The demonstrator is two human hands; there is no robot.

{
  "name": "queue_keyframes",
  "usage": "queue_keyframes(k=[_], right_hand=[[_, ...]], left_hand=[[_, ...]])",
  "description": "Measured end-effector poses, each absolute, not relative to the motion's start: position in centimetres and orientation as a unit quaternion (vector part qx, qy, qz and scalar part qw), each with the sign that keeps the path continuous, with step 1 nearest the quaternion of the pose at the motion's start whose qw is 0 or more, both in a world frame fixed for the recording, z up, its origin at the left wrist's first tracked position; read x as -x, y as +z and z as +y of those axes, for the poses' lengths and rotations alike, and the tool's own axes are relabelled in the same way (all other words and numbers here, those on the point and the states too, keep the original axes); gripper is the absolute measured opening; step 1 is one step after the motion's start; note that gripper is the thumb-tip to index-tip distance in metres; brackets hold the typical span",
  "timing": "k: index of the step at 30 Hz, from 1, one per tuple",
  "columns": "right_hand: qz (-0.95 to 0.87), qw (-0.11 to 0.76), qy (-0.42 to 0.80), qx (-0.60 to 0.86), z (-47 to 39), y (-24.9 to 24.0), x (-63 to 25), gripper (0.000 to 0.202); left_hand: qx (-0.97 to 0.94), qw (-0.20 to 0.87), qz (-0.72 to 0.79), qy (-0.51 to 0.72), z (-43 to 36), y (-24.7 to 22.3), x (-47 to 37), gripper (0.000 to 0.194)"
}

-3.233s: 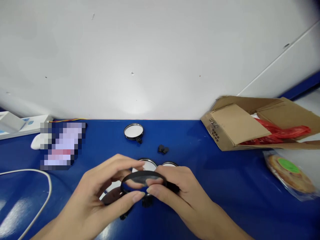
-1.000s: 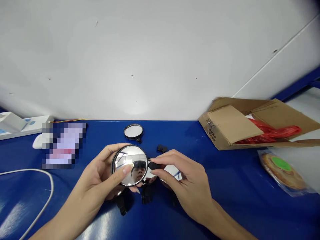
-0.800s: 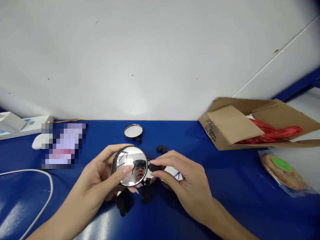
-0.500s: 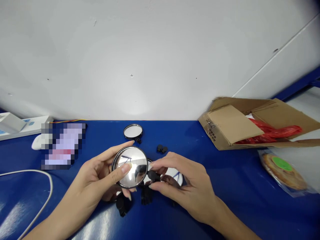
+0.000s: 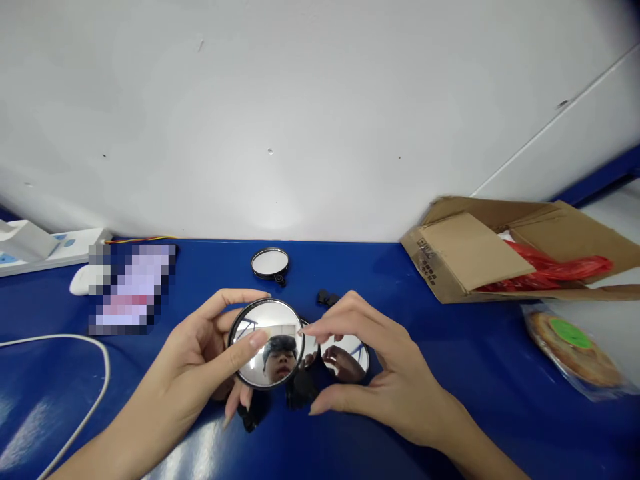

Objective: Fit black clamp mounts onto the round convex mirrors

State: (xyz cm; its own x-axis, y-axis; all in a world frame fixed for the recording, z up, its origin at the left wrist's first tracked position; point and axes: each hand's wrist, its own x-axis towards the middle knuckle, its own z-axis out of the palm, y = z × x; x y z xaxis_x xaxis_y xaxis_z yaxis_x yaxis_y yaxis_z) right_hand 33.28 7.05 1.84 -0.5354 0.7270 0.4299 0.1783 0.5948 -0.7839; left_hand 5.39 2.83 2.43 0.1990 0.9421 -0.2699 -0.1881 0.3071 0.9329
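Note:
My left hand [image 5: 197, 353] grips a round black-rimmed mirror [image 5: 281, 327], its thumb pressed on the glass and the fingers behind the rim. My right hand [image 5: 387, 367] is open at the mirror's right side, with thumb and fingers apart; one fingertip is close to the rim, and whether it touches cannot be made out. Beneath the hands, another round mirror [image 5: 361, 353] lies on the table, along with black mount pieces [image 5: 303, 388] partly hidden by the held mirror. Further back lie a third mirror [image 5: 270, 264] with a small black joint and a small black part [image 5: 326, 297].
On the blue table [image 5: 210, 267], a phone [image 5: 135, 290], white earbud case [image 5: 90, 280], power strip [image 5: 75, 247] and white cable [image 5: 106, 373] lie left. An open cardboard box [image 5: 470, 250] with a red bag stands right, beside a wrapped round pastry [image 5: 575, 350]. A pale wall rises behind.
My right thumb and fingers have come apart from the black mount they pinched. The held mirror has turned to face me more and shifted slightly right and down.

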Motion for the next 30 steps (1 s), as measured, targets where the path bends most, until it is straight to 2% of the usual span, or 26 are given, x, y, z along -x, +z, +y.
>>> queue_keyframes(k=[5,9,12,16,22,28,30], right_hand=[[-0.862,0.391,0.197,0.254,6.3,1.3,-32.9,0.096],[-0.880,0.382,0.171,0.224,5.8,1.3,-32.1,0.110],[-0.892,0.370,0.162,0.203,5.8,1.4,-31.8,0.101],[-0.899,0.367,0.152,0.185,6.0,1.4,-31.9,0.084],[-0.907,0.345,0.147,0.191,5.6,1.3,-31.8,0.092],[-0.854,0.374,0.190,0.308,6.3,2.7,-33.6,0.096],[-0.836,0.351,0.196,0.374,7.1,3.6,-35.1,0.090]], left_hand=[[-0.455,0.640,0.469,0.404,2.5,2.9,-5.4,0.056],[-0.497,0.610,0.501,0.361,1.8,2.5,-5.1,0.073],[-0.516,0.592,0.522,0.334,1.2,2.0,-5.0,0.085],[-0.519,0.602,0.501,0.341,0.9,1.5,-5.0,0.089],[-0.528,0.604,0.486,0.345,0.6,1.2,-5.1,0.089],[-0.508,0.605,0.459,0.408,0.4,2.5,-6.1,0.073],[-0.514,0.584,0.452,0.436,0.7,2.9,-6.1,0.067]])
